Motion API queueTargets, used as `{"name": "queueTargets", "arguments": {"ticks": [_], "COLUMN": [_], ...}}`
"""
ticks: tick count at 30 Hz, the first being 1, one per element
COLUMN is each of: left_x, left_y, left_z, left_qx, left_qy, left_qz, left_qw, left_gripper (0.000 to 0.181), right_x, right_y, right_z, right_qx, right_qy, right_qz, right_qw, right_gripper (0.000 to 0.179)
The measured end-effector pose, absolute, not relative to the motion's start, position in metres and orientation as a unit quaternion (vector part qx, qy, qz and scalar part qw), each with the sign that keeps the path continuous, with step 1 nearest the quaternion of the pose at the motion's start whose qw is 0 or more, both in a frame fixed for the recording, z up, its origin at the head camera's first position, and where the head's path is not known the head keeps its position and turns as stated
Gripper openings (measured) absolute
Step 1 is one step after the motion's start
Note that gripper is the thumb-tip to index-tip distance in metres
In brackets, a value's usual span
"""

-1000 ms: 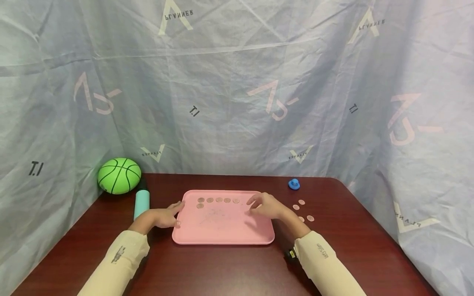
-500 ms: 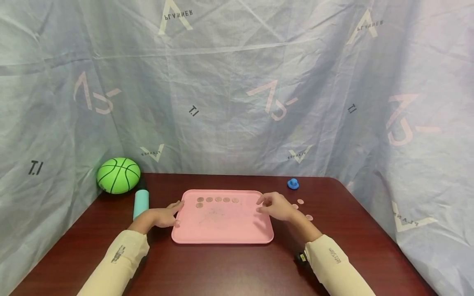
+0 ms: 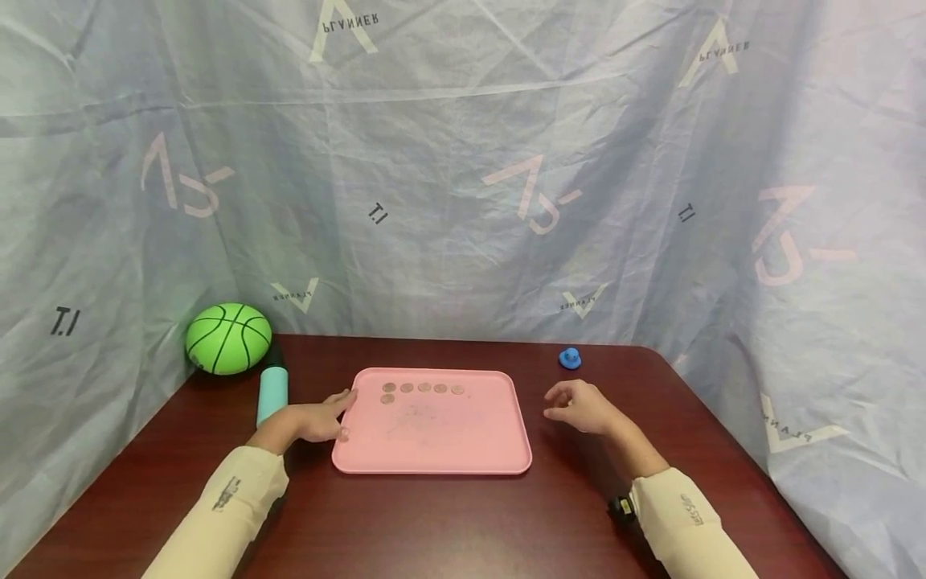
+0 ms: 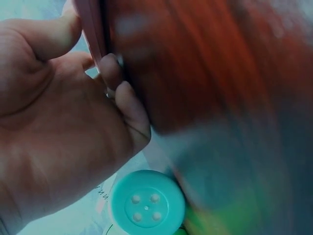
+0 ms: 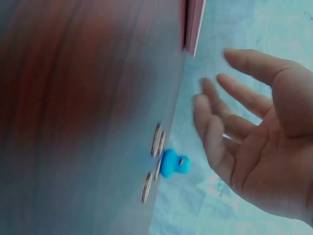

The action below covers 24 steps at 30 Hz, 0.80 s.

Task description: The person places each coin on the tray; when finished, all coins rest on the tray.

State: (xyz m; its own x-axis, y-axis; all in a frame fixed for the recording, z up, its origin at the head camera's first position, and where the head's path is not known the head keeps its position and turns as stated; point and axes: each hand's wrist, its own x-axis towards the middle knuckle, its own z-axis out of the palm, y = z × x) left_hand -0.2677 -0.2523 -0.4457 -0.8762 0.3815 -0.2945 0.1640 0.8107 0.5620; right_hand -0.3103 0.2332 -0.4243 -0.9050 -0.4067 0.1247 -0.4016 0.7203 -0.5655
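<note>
A pink tray lies on the dark red table. My left hand holds its left rim; in the left wrist view the thumb and fingers are on the tray's edge. Several coins lie in a row near the tray's far side, with one more coin below the leftmost. To the right of the tray my right hand hovers over the table, fingers loosely bent around nothing. In the right wrist view several loose coins lie on the table beyond it; the hand and forearm hide them in the head view.
A blue toy duck stands at the back right, beyond the loose coins. At the back left are a green basketball and a teal cylinder with a black end, close to my left forearm. Hanging grey cloth surrounds the table.
My right hand has moved right, from above the tray's right part to above the table beside it. The left hand stays on the rim, and the coins on the tray look unchanged.
</note>
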Motion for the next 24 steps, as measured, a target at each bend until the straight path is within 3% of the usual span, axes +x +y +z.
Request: {"name": "queueTargets", "arguments": {"ticks": [11,18,24], "left_x": [-0.271,-0.271,-0.276], "left_y": [-0.256,-0.254,-0.258], "left_z": [-0.45,-0.45,-0.454], "left_qx": [0.152,0.157,0.161], "left_qy": [0.926,0.924,0.923], "left_qz": [0.278,0.279,0.281], "left_qw": [0.206,0.21,0.205], "left_gripper": [0.088,0.09,0.091], "right_x": [-0.308,-0.307,-0.315], "right_y": [0.266,0.285,0.293], "right_z": [-0.425,-0.424,-0.423], "right_qx": [-0.216,-0.235,-0.253], "right_qy": [0.926,0.933,0.925], "right_qz": [-0.304,-0.265,-0.269], "right_qw": [0.054,0.07,0.085], "right_gripper": [0.03,0.016,0.022]}}
